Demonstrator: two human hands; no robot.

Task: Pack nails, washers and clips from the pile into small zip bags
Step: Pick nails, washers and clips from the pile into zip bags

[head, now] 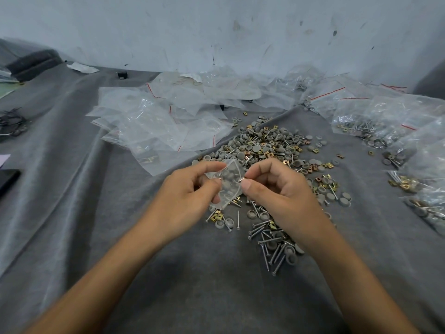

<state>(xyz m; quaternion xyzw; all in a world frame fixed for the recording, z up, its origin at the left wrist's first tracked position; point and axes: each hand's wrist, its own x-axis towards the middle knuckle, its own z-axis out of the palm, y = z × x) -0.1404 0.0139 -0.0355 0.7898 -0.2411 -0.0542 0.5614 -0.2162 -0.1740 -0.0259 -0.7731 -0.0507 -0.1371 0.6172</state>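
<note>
The right hand (pixel 281 191) hides part of the pile (pixel 272 145) beneath it.

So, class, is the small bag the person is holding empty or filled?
Partly filled: grey washers show through the clear small bag.

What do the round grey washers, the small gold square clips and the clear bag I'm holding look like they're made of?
The round grey washers look like plastic or rubber: matte, no glint. The small gold square clips are probably plated metal: yellowish, shiny. The small clear zip bag is thin plastic film: see-through, glossy, crumpled.
</note>
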